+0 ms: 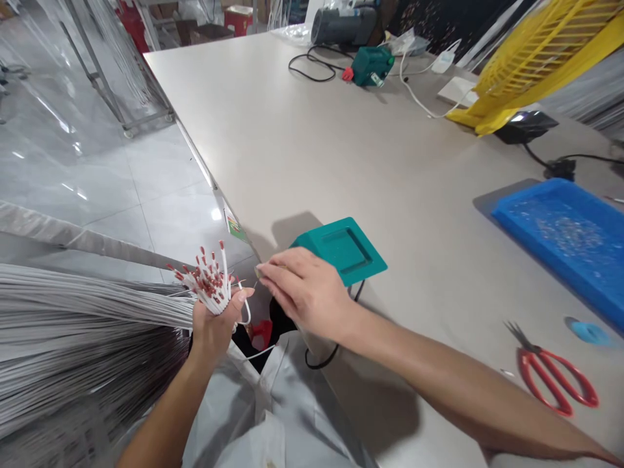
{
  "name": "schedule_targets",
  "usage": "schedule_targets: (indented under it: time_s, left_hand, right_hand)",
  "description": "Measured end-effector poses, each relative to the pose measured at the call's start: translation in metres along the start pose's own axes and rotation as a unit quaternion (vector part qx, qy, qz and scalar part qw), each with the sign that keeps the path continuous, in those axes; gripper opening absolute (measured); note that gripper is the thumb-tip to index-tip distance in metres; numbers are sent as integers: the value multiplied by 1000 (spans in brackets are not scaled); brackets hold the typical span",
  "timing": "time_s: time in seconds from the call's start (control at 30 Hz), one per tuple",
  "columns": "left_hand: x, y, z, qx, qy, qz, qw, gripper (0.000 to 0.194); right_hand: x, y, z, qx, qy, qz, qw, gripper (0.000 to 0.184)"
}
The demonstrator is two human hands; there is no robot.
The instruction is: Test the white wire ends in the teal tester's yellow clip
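My left hand point(214, 328) is closed round a bundle of white wires point(214, 299) whose reddish-brown ends fan upward. One wire point(246, 309) bends out beside its thumb. My right hand point(307, 286) is in front of a teal plastic device point(347, 247) at the table edge, partly covering it. The right fingers are pinched together, pointing toward the bundle. Something small and yellowish shows at their tips, too small to name. A small gap separates the two hands.
Many long white wires point(88, 325) hang at the left. On the pale table point(273, 130) lie red-handled scissors point(546, 370), a blue tray point(575, 227) with tiny clear pieces and a light-blue ring point(589, 333). A yellow fan point(541, 58) and a green machine point(373, 65) with cables stand farther back.
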State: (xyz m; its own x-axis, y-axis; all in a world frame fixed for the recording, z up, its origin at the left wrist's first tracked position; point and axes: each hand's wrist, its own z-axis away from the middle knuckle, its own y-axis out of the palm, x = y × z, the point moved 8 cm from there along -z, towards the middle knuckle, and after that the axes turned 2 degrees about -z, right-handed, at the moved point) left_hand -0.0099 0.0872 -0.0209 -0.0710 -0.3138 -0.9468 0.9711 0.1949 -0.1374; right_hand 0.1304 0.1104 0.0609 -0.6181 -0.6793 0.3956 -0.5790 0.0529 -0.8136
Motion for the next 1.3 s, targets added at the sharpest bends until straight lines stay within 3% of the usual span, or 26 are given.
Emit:
schedule_targets:
  time_s: [0.07,0.13,0.27,0.37,0.53,0.57,0.63,0.8,1.0,1.03,1.17,1.3]
  left_hand:
    - [-2,-2,4,28,10,20,999,11]
    - [0,-4,8,48,14,51,997,12]
    - [14,-4,12,100,-6,125,987,14]
    - [20,-1,14,146,-28,131,980,15]
    - [25,1,18,181,-69,141,971,19]
    - [26,2,19,185,-81,149,968,20]
    - [28,3,20,193,-101,161,963,23]
    - [31,4,20,213,-121,161,956,25]
    - [38,-4,19,166,-131,143,967,23]
    - [40,-5,19,160,-130,138,969,23]
    - [45,-7,17,168,-98,92,977,17]
    - [47,-17,12,132,-47,52,989,15]
  right_hand:
    - [3,7,9,-29,46,-111,992,22]
    - [-2,23,15,-26,123,-240,963,21]
    - [-10,52,18,-42,211,-483,849,15]
    - [-13,67,20,-46,237,-585,774,9]
    - [-6,99,32,39,305,-696,649,18]
    - [-3,102,33,57,303,-709,635,20]
    - [0,99,32,68,285,-706,645,22]
    - [0,76,22,40,220,-623,749,21]
    - [-11,73,20,-2,238,-628,741,29]
    - [-12,69,18,-12,229,-610,758,27]
    - [-6,46,13,-40,138,-468,872,15]
    - [1,29,14,-84,81,-382,917,11]
